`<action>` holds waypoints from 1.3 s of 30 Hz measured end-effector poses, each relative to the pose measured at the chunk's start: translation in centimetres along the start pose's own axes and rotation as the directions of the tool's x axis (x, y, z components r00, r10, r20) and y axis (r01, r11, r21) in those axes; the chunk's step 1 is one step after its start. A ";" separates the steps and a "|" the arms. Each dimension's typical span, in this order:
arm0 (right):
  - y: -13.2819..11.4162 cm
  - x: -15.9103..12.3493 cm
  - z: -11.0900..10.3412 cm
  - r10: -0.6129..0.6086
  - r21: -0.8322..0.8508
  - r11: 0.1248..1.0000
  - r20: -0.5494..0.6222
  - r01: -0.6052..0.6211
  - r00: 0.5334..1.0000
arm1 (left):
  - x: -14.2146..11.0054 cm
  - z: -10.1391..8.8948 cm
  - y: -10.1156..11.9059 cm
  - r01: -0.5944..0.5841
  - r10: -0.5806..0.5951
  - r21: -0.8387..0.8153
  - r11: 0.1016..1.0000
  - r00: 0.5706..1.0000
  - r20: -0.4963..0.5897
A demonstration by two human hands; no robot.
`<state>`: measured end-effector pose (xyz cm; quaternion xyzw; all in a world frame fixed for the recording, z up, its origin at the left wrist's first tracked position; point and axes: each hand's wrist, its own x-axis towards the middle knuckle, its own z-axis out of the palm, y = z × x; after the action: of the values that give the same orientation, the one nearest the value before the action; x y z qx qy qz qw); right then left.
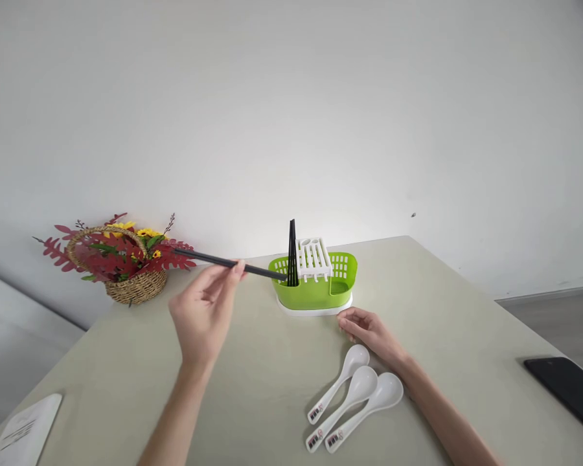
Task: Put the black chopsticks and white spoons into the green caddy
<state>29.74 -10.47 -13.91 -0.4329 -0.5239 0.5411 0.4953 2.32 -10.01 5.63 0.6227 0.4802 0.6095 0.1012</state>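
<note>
Well, left fingers (237,266) pinch black chopsticks (262,271) — right fingers (357,314), curled narrow, sit near the green basket (311,296).

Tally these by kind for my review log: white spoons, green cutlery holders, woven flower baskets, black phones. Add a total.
White spoons: 3
Green cutlery holder: 1
Woven flower basket: 1
Black phone: 1
Total: 6

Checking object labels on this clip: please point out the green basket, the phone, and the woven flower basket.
Green basket (307,296): head view, on its front wall.
Phone (566,388): head view, on its dark upward-facing surface.
Woven flower basket (140,289): head view, on its wicker side.
</note>
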 end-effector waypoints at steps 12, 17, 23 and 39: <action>-0.3 0.1 0.3 0.026 0.010 1.000 0.011 -0.026 1.000 | 6.8 7.0 -8.5 -0.076 0.017 0.133 0.988 0.917 0.398; -0.4 0.3 0.4 0.016 0.014 1.000 0.008 -0.016 1.000 | 7.5 9.3 -10.0 -0.093 -0.038 0.215 0.972 0.844 0.536; -0.8 0.2 0.4 0.031 0.024 0.999 -0.002 -0.031 1.000 | 7.6 10.9 -10.3 -0.120 -0.052 0.255 0.960 0.814 0.579; -1.0 0.2 0.2 0.042 0.022 0.999 -0.018 -0.042 0.999 | 4.7 10.2 -13.8 0.015 -0.084 0.210 0.978 0.943 0.321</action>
<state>29.62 -10.32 -12.86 -0.4431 -0.5042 0.5532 0.4933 3.56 5.22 -3.44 0.7102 0.5322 0.4420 0.1305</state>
